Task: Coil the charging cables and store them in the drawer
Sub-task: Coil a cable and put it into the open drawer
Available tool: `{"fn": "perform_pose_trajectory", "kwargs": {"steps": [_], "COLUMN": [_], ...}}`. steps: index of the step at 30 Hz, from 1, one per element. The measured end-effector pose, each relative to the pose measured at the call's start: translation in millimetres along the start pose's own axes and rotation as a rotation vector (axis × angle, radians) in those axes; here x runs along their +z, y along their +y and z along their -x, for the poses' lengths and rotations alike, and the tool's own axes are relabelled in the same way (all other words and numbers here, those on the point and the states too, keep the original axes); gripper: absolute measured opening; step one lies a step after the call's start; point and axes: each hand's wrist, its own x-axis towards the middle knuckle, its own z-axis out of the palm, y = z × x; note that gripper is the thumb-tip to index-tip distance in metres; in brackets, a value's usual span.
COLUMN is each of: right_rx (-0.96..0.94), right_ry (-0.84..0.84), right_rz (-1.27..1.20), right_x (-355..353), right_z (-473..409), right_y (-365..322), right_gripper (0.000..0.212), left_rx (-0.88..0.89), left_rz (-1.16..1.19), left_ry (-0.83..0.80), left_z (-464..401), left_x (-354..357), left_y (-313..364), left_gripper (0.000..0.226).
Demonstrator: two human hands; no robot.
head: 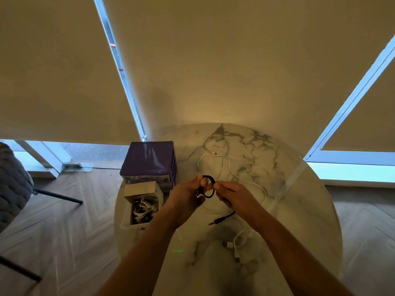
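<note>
A black cable (210, 180) is wound into a small loop above the round marble table (299, 210). My left hand (188, 194) pinches the loop on its left side. My right hand (232, 196) grips the same cable on the right, and its free end with a jack plug (222, 220) hangs below my right wrist. White cables (229, 165) lie loose on the table beyond my hands, and another white cable with USB plugs (232, 246) lies nearer me. A pulled-out drawer (143, 208) holds several coiled white cables.
A purple drawer unit (149, 160) stands at the table's left edge, behind the drawer. A grey chair (12, 184) is on the left over the wooden floor. Window blinds fill the background.
</note>
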Motion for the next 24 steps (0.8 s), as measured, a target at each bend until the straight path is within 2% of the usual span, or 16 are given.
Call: {"fn": "perform_pose_trajectory", "kwargs": {"steps": [7, 14, 20, 24], "right_rx": [-0.079, -0.175, -0.097, -0.026], "right_ry": [0.071, 0.179, 0.249, 0.263], "right_rz": [0.135, 0.308, 0.367, 0.362], "right_x": [4.3, 2.1, -3.3, -4.3], "right_z": [2.1, 0.4, 2.3, 2.4], "right_y": [-2.7, -2.7, -0.6, -0.9], "right_gripper": [0.021, 0.022, 0.027, 0.027], "left_rx": [-0.007, 0.031, -0.062, -0.100], "left_rz": [-0.015, -0.138, -0.210, -0.198], "left_ry": [0.099, 0.037, 0.052, -0.045], "left_z": [0.5, -1.0, -1.7, 5.0], "left_x": [2.7, 2.0, -4.4, -11.7], "left_y": [-1.3, 2.0, 11.9, 19.3], "left_gripper": [0.023, 0.031, 0.031, 0.029]}}
